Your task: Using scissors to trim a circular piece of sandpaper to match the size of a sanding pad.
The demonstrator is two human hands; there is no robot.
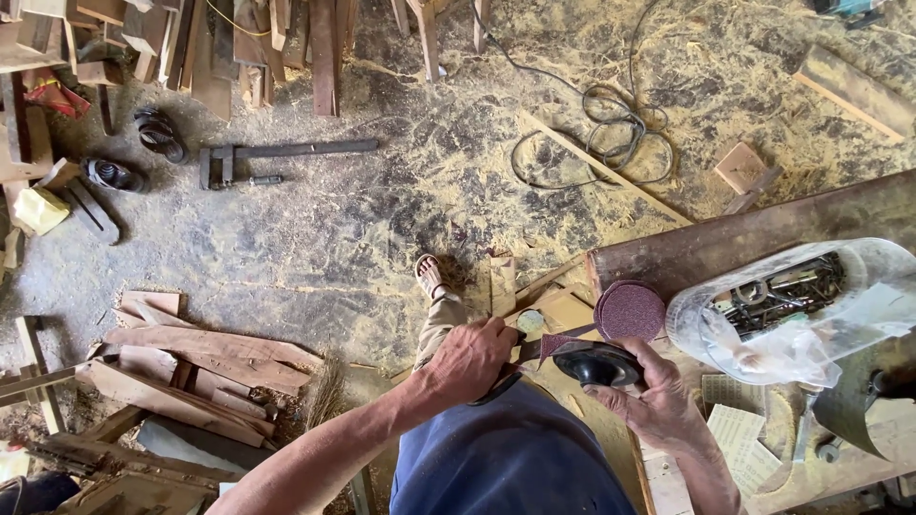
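— What's around the person?

— A sawdust-strewn concrete floor (pixel 315 238), with a long dark wooden desk (pixel 763 229) at the right. On it lies a clear plastic bag of metal hardware (pixel 792 305), and left of that a stack of round maroon sanding discs (pixel 630 310).

— And the hands?

— The right hand (pixel 658 401) curls its grip around a black round backing pad (pixel 599 364), held just near of the disc stack. The left hand (pixel 469 360) is closed tight on dark scissors (pixel 520 358), whose blades meet a small maroon scrap of sandpaper (pixel 558 341) beside the pad.

— Anything far off?

— A black bar clamp (pixel 277 157) on the floor, far left.
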